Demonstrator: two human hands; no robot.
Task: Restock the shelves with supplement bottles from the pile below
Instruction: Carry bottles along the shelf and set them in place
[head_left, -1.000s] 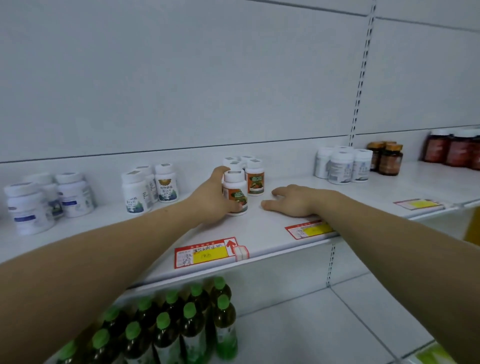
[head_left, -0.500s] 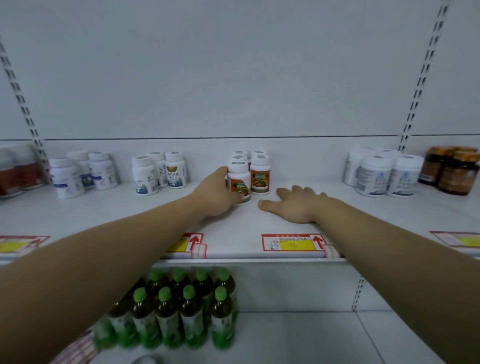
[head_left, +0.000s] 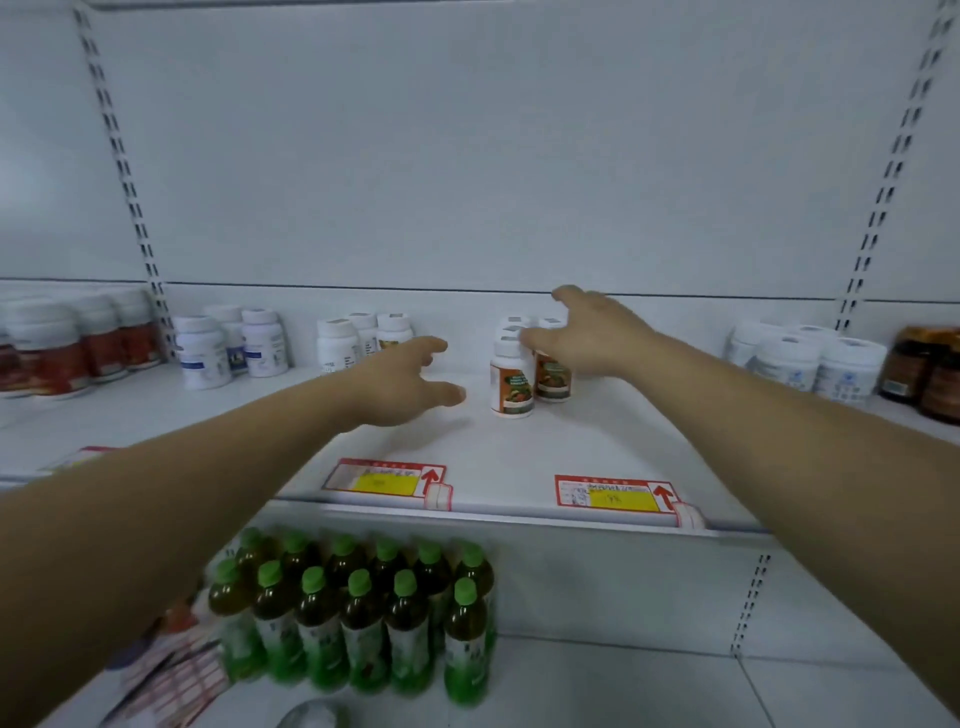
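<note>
Left hand (head_left: 400, 382) open, empty, just left of front bottle (head_left: 511, 376). Right hand (head_left: 587, 332) open over cluster caps. Near shelf (head_left: 498, 457) edge bare.

- Left hand (head_left: 400, 382) open, empty, fingers spread, just left of the front orange-label bottle (head_left: 511, 376); not touching it.
- Right hand (head_left: 587, 332) open above the cluster, fingertips (head_left: 530, 340) at the white caps.
- Second orange-label bottle (head_left: 553, 376) beside the first, both upright on the white shelf (head_left: 519, 447).
- Green-capped drink bottles (head_left: 363, 613) below.
</note>
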